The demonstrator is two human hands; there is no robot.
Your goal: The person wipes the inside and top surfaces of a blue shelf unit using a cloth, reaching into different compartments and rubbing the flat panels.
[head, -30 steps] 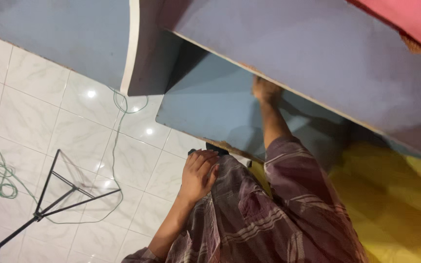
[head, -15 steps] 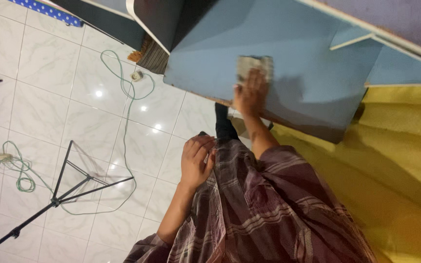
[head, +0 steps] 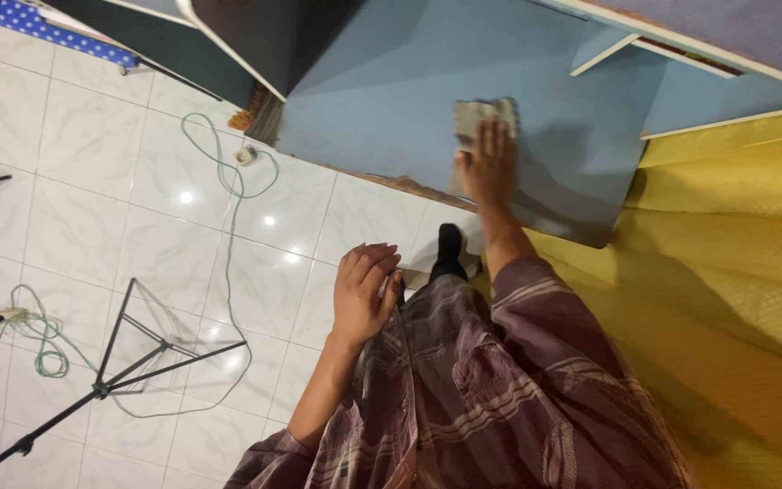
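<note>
My right hand [head: 489, 166] presses a grey-beige cloth [head: 479, 114] flat onto a blue painted board [head: 391, 100], near the board's lower edge. The fingers lie over the cloth, which sticks out beyond the fingertips. My left hand [head: 365, 292] rests on my plaid maroon garment [head: 481, 389] at knee height, fingers loosely curled with nothing in them.
White marble floor tiles [head: 92, 181] fill the left. A green cable [head: 228, 172] loops across them toward a black tripod stand [head: 110, 371]. A yellow quilted fabric [head: 735, 299] covers the right. White-edged blue panels [head: 681, 54] rise behind the board.
The view has dropped from the board's upper panels to the floor. My right hand with the cloth has slid slightly right along the board. The left hand stays on my garment.
</note>
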